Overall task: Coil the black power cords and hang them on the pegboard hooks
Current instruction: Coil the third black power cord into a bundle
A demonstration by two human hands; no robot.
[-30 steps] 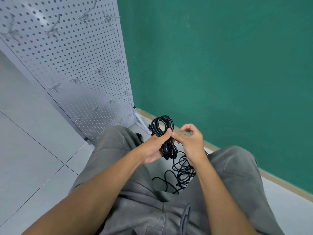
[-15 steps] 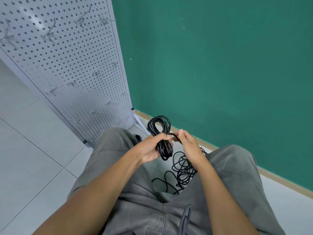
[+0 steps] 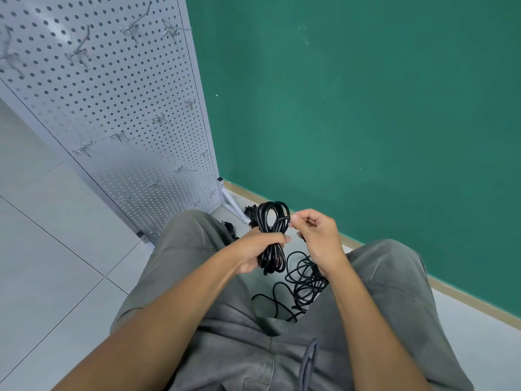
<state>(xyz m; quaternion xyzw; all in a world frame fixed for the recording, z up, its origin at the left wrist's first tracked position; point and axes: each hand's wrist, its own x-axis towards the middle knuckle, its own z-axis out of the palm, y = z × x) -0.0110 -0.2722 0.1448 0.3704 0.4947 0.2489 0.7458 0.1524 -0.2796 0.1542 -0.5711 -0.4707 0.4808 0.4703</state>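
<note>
My left hand [image 3: 255, 251] grips a coiled black power cord [image 3: 272, 221] round its middle, so loops stick out above and below the fist. My right hand [image 3: 317, 235] pinches a strand of that cord just right of the upper loop. More loose black cord [image 3: 303, 286] lies tangled on the floor between my knees. The white pegboard [image 3: 112, 108] stands at the upper left with several bare metal hooks [image 3: 79, 53].
A green wall [image 3: 366, 108] with a wooden skirting runs along the right. My grey-trousered knees [image 3: 186, 244] frame the cords. The pegboard's white foot [image 3: 232, 203] and another black cord [image 3: 249, 211] sit on the pale tiled floor [image 3: 56, 249] by it.
My right hand has pulled slightly away to the right of the coil, drawing a strand across its upper loop. The left hand keeps its grip on the bundle.
</note>
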